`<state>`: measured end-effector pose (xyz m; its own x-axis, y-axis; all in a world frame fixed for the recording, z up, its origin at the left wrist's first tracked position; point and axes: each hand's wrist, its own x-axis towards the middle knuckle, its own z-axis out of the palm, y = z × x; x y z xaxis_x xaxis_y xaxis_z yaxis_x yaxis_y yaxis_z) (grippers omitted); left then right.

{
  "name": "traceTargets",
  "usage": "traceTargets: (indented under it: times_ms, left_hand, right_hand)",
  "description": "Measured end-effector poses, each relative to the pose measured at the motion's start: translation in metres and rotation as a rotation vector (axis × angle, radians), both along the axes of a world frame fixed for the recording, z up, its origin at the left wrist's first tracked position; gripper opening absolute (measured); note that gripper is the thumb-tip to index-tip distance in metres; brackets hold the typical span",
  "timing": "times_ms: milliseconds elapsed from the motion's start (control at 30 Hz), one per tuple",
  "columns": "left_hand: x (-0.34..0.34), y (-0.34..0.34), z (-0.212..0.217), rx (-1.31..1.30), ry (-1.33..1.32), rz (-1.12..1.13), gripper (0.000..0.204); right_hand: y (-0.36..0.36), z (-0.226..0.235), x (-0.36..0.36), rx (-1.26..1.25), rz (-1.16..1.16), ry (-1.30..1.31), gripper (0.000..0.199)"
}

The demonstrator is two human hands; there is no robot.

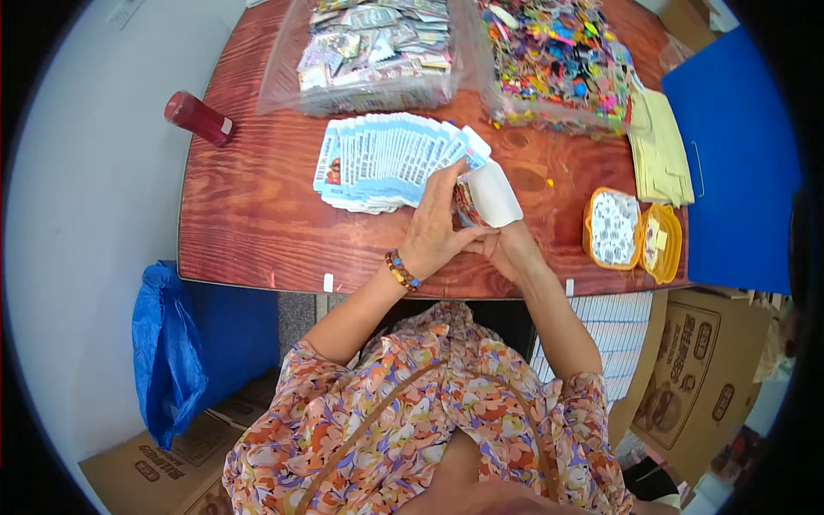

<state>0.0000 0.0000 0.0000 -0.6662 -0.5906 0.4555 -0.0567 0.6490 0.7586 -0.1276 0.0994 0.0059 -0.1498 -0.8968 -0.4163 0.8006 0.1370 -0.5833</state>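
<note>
The left hand (pixel 432 233) pinches a white-faced card (pixel 496 196) between thumb and fingers above the desk's (pixel 249 232) front edge. The right hand (pixel 513 249) adjoins the card's lower edge; its grip cannot be determined. Fanned blue-and-white cards (pixel 386 159) lie left of the desk's centre.

Fingers (pixel 441 187) holding white-sided item (pixel 498 196), fanned blue cards (pixel 386 160)

Red-brown counter (pixel 257 210). Left of fingers (pixel 446 182): fanned cards (pixel 386 159), then red cup (pixel 202 118). Beyond: packet bin (pixel 276 81), trinket bin (pixel 558 123). Right: orange box (pixel 589 225), yellow papers (pixel 661 150).
</note>
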Motion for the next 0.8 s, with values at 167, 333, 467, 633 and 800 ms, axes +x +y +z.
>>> traceTargets:
  times_ms: [167, 333, 467, 633, 800]
  left_hand:
    - [0.035, -0.036, 0.015, 0.316, 0.035, 0.148, 0.092]
    - [0.065, -0.044, 0.019, 0.579, 0.158, 0.209, 0.087]
    - [0.088, -0.050, 0.018, 0.583, 0.135, 0.305, 0.089]
    - [0.117, -0.061, 0.017, 0.707, 0.284, 0.289, 0.088]
    - [0.132, -0.066, 0.012, 0.825, 0.327, 0.330, 0.089]
  right_hand:
    - [-0.071, 0.051, -0.029, -0.041, 0.114, 1.217, 0.026]
    - [-0.197, 0.086, -0.052, -0.319, -0.002, 1.795, 0.021]
    - [-0.292, 0.070, -0.044, -0.168, 0.316, 2.031, 0.030]
    - [-0.376, 0.031, -0.032, -0.057, 0.158, 2.022, 0.041]
    - [-0.404, 0.015, -0.037, 0.123, 0.243, 2.007, 0.048]
